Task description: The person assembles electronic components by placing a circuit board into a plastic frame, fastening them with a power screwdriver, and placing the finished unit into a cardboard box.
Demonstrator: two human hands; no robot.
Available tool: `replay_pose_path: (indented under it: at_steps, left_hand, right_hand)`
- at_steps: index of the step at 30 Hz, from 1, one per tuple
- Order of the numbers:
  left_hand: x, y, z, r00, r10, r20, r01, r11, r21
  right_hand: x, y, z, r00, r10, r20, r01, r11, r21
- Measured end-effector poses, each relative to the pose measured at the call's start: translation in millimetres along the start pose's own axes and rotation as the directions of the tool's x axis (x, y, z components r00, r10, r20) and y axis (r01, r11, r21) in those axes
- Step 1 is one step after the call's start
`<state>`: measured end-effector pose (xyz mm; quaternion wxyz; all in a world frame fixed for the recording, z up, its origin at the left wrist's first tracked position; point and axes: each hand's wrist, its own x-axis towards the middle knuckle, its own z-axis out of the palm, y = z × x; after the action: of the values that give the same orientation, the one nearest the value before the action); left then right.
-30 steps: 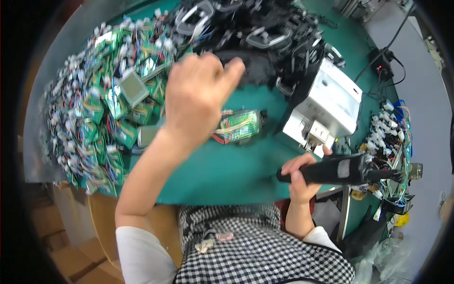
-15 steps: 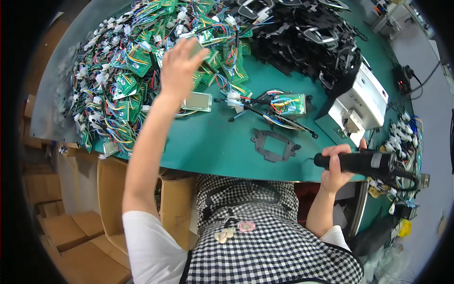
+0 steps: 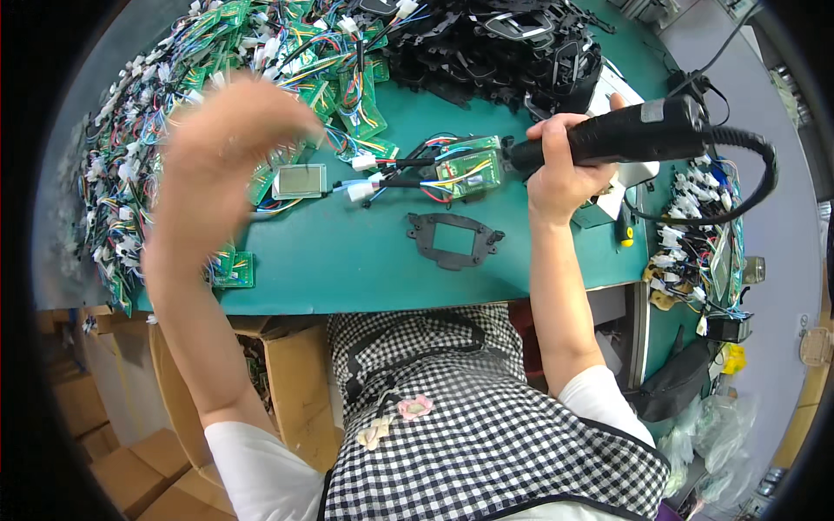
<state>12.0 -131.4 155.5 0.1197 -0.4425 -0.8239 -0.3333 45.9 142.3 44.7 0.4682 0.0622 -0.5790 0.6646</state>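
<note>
My right hand [image 3: 565, 169] is wrapped round a black corded electric screwdriver [image 3: 634, 135], held level with its front end pointing left. That end is just right of a green circuit board [image 3: 471, 174] with coloured wires and white plugs; whether they touch I cannot tell. My left hand [image 3: 234, 122] is smeared by motion over the heap of wired circuit boards [image 3: 130, 165], so its fingers and any hold are unclear. Near it lies a board with a grey display [image 3: 299, 181]. A flat black plastic frame [image 3: 456, 241] with a square opening lies nearer me.
Black plastic housings [image 3: 495, 61] are piled at the back. A white box-shaped device [image 3: 612, 91] stands behind my right hand. A yellow-and-black tool [image 3: 625, 230] and wired white connectors [image 3: 682, 234] lie at the right. Cardboard boxes [image 3: 300, 373] stand below the table's front edge.
My right hand has carried the screwdriver away from the front edge, up to the circuit board. My left hand has swung left and nearer, into a blur. The whole view has shifted somewhat.
</note>
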Motion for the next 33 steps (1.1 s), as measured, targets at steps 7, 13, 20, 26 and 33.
replay_pose_path:
  at_steps: [7, 13, 20, 26, 33]
  left_hand:
    - [-46.9, -4.2, 116.7, 0.631, -0.251, 0.734, 0.166, 0.968, 0.188]
    - [-77.7, -13.1, 114.4, 0.936, -0.165, 0.311, 0.125, 0.982, 0.144]
    - [-85.9, -2.6, 134.0, 0.892, -0.364, 0.268, 0.275, 0.908, 0.316]
    - [-70.2, 25.9, 142.2, 0.961, -0.161, 0.224, 0.136, 0.983, 0.122]
    - [-47.4, 37.1, 203.6, 0.941, -0.262, 0.215, 0.231, 0.959, 0.162]
  right_hand:
    - [-43.2, -32.7, -49.0, 0.995, 0.058, -0.08, -0.07, 0.984, -0.163]
    - [-67.7, -50.0, -97.6, 0.99, 0.137, -0.02, -0.138, 0.968, -0.211]
    - [-29.7, -47.5, -99.9, 0.966, 0.246, 0.077, -0.247, 0.969, 0.0]
    - [29.8, -66.2, -93.7, 0.982, -0.189, 0.01, 0.189, 0.982, 0.003]
    - [30.7, -33.8, -96.4, 0.986, -0.106, 0.132, 0.117, 0.99, -0.074]
